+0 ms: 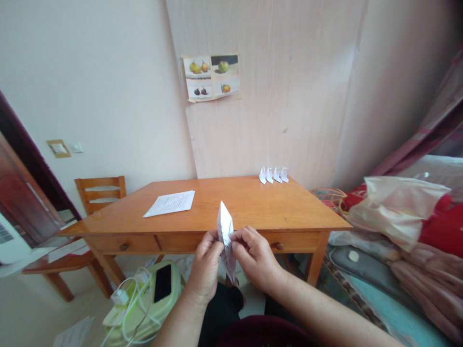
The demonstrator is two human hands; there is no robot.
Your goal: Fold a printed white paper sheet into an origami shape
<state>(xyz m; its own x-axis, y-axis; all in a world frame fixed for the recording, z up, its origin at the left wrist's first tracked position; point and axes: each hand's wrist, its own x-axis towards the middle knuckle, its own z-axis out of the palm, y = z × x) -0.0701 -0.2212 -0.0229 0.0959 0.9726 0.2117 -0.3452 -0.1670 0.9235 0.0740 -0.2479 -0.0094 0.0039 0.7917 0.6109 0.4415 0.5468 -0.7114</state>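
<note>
Between my two hands a folded white paper piece (225, 218), long and pointed at both ends, stands upright in front of the table's front edge. My left hand (207, 262) pinches its left side near the middle. On the other side my right hand (256, 255) pinches the paper's right edge between thumb and fingers. Faint print shows on the paper. At the table's back right, several small folded paper figures (273, 175) stand in a row. A stack of printed paper sheets (170, 203) lies on the table's left part.
The wooden table (238, 202) has drawers in front. Below left, a green stool-like box (173, 284) carries a black phone (162, 283), white cables and chargers. A wooden chair (101, 189) is at left; bags and bedding (398, 207) are at right.
</note>
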